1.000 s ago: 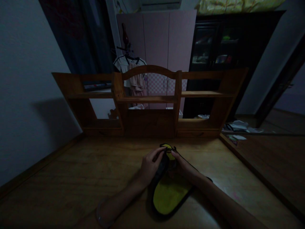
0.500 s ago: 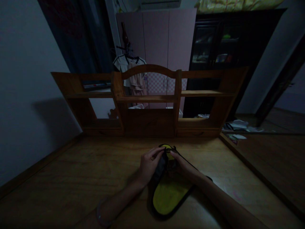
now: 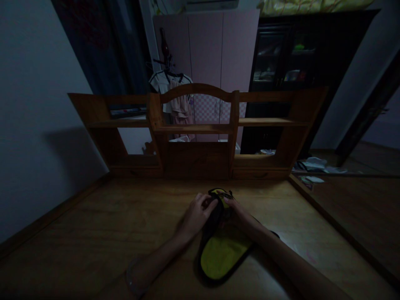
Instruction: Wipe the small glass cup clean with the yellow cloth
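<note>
A soft black-edged case (image 3: 223,256) with a yellow lining lies opened out on the wooden table, its wide rounded end toward me and its narrow end away. My left hand (image 3: 198,212) is closed, thumb and fingers pinching the dark left edge near the narrow end. From the right, my right hand (image 3: 236,210) grips the narrow end, thumb on top beside a small dark piece I cannot make out. Its other fingers are hidden beneath the thumb and inside the case. A dark loop or strap end sticks out past my right wrist.
A wooden shelf unit (image 3: 195,129) with small drawers stands along the table's (image 3: 150,208) far edge. The wall (image 3: 40,146) borders the left side. A raised wooden rim (image 3: 331,221) runs along the right, with papers and plastic bags (image 3: 315,163) beyond.
My left hand has drawn slightly back toward me, its fingers more curled, and the dark left side of the case has folded further right. My right hand stays nearly in place.
</note>
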Motion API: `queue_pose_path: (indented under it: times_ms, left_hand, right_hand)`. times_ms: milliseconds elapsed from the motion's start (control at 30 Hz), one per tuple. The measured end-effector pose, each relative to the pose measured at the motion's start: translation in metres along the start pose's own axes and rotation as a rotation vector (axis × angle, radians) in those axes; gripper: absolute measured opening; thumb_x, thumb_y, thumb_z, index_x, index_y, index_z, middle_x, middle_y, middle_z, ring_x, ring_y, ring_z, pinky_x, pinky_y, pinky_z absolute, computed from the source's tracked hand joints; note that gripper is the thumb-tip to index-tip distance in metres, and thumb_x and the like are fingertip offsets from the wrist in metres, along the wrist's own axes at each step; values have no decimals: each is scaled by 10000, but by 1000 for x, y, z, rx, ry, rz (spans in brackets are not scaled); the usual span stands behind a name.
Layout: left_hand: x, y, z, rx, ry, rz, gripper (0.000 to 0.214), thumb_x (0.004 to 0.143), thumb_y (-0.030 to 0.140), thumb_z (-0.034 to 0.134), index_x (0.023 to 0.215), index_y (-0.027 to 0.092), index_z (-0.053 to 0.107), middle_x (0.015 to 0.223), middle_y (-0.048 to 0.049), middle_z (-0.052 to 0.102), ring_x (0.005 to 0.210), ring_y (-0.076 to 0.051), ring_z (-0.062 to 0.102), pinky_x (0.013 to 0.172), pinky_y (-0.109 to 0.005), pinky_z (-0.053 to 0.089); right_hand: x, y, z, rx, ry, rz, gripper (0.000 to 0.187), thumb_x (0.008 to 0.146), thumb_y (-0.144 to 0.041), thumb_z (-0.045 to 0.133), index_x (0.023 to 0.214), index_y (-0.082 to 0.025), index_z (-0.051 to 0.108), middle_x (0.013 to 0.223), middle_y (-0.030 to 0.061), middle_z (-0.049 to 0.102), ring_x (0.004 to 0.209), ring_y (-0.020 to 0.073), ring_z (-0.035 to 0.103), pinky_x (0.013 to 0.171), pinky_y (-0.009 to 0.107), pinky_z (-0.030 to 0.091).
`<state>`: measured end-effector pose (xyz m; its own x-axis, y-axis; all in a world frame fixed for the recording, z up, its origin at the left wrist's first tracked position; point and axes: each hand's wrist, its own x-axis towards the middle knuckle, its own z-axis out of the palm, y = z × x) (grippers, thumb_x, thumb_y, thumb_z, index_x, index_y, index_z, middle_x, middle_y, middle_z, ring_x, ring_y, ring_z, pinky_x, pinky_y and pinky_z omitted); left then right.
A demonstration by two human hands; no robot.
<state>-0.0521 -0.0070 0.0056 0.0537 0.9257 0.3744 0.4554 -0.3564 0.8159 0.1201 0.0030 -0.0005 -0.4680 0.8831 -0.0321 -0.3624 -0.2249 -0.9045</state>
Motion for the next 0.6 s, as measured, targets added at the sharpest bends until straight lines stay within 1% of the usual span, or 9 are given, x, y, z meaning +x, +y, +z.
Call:
queue_pose_path:
  times_ms: [100, 167, 267, 333, 433, 600]
  left_hand:
    - [-1, 4, 0, -91, -146, -38, 379, 912, 485, 494, 991, 177, 700, 933, -46, 718, 870, -209, 661, 791, -279, 495]
    - [-2, 4, 0, -111, -199, -59, 407, 904, 510, 499, 1013, 175, 702, 922, -34, 732, 846, -214, 670, 760, -271, 497]
    - [-2, 1, 1, -124, -210, -62, 390, 866, 501, 567, 1046, 178, 693, 951, -39, 735, 858, -219, 675, 750, -264, 499]
    - [-2, -3, 2, -154, -231, -84, 376, 849, 477, 594, 1046, 171, 690, 947, -47, 735, 847, -219, 680, 732, -262, 506]
    - [-1, -8, 3, -209, -257, -107, 338, 846, 428, 598, 1043, 167, 684, 961, -49, 733, 865, -220, 682, 743, -267, 512]
    - [-3, -6, 1, -225, -255, -93, 268, 861, 328, 537, 1031, 166, 668, 960, -47, 711, 894, -217, 657, 799, -288, 504]
  right_hand:
    - [0, 0, -1, -3, -6, 23, 468, 861, -428, 583, 1287, -252, 502, 943, 44, 702, 699, 183, 683, 526, 301, 596]
    - [0, 0, -2, -5, -11, 32, 449, 854, -415, 589, 1261, -236, 523, 937, 47, 706, 727, 195, 689, 549, 316, 601]
    - [0, -1, -1, -1, -2, 47, 382, 843, -402, 593, 1168, -200, 578, 922, 55, 711, 691, 189, 682, 533, 315, 598]
    - [0, -1, 1, 0, 18, 59, 364, 835, -403, 592, 1134, -196, 588, 922, 57, 710, 656, 185, 676, 500, 314, 594]
    - [0, -1, 2, -15, 38, 51, 390, 831, -417, 598, 1159, -208, 570, 946, 56, 705, 630, 179, 671, 471, 315, 590]
    - [1, 2, -1, -53, -2, 26, 438, 855, -431, 594, 1238, -233, 517, 957, 46, 691, 658, 181, 674, 503, 317, 593]
